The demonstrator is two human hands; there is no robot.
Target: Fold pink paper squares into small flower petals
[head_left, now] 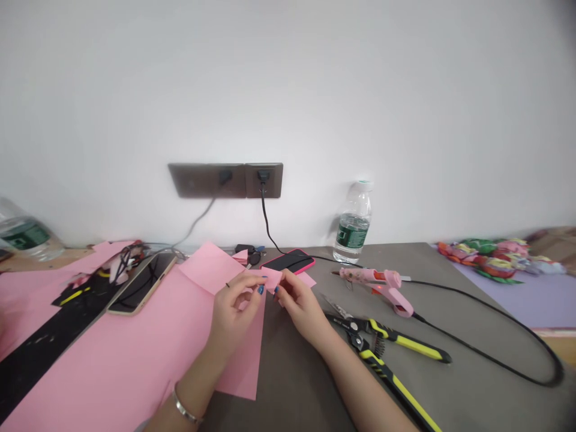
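Between both my hands is a small piece of pink paper [272,279], raised a little above the table. The thumb and fingers of my left hand [236,303] pinch its left side. My right hand [299,303] has the right side between thumb and fingers. Under and beside my left forearm lie large sheets of pink paper [135,360]. Just behind my hands is a phone with a pink case [290,261]. To the right of my right hand rest yellow-and-black pliers [360,336], their handles spread apart.
A pink glue gun [373,277] lies at the right, its black cord looping across the table. Behind it stands a water bottle [353,231]. Another phone [143,283] lies on the left. Colourful folded flowers [499,258] sit far right. A cord hangs from the wall socket [264,180].
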